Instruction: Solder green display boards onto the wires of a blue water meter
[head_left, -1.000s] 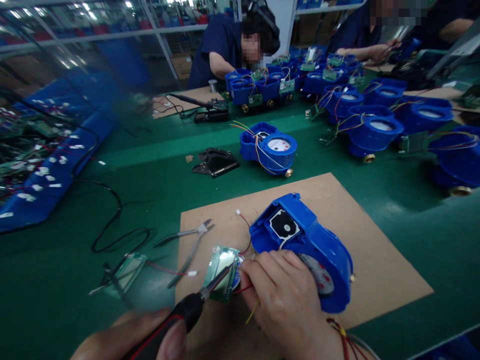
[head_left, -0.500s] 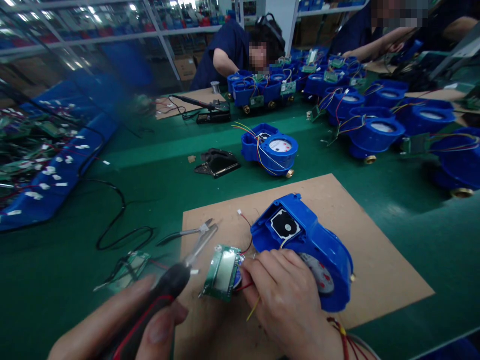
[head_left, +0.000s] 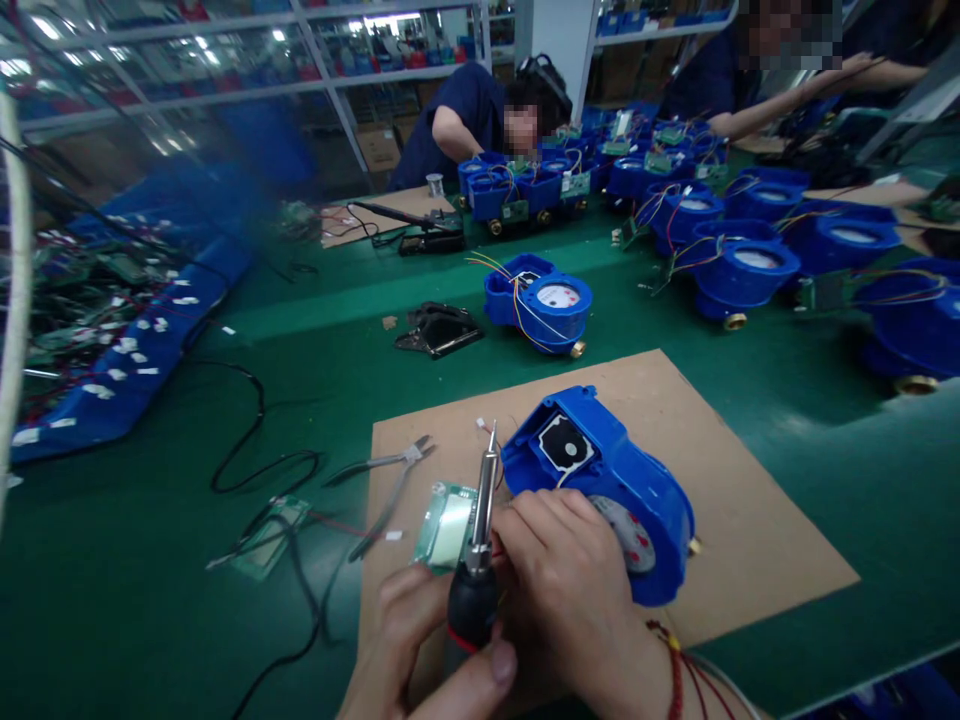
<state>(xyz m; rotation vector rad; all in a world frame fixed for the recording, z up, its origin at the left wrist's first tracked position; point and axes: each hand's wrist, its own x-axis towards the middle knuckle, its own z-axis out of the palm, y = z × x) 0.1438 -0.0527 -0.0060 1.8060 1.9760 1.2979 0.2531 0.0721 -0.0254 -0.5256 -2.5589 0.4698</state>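
A blue water meter housing [head_left: 615, 490] lies on its side on a brown cardboard mat [head_left: 720, 500]. To its left lies a small green circuit board with a display [head_left: 444, 525], joined to the meter by thin wires. My left hand [head_left: 427, 650] is wrapped round the black and red handle of a soldering iron [head_left: 480, 540], whose metal tip points up and away beside the board. My right hand [head_left: 570, 590] rests against the meter with its fingers pinched at the wires near the board; what they hold is hidden.
Pliers [head_left: 382, 470] lie at the mat's left edge, another circuit board [head_left: 262, 535] and a black cable [head_left: 255, 460] left of them. Another blue meter [head_left: 541, 310] and a black holder [head_left: 439, 330] sit further back. Several meters crowd the right. Two other people work at the far side.
My left hand has swung the soldering iron from low on the left to upright right beside the circuit board. My right hand and the meter have stayed in place.
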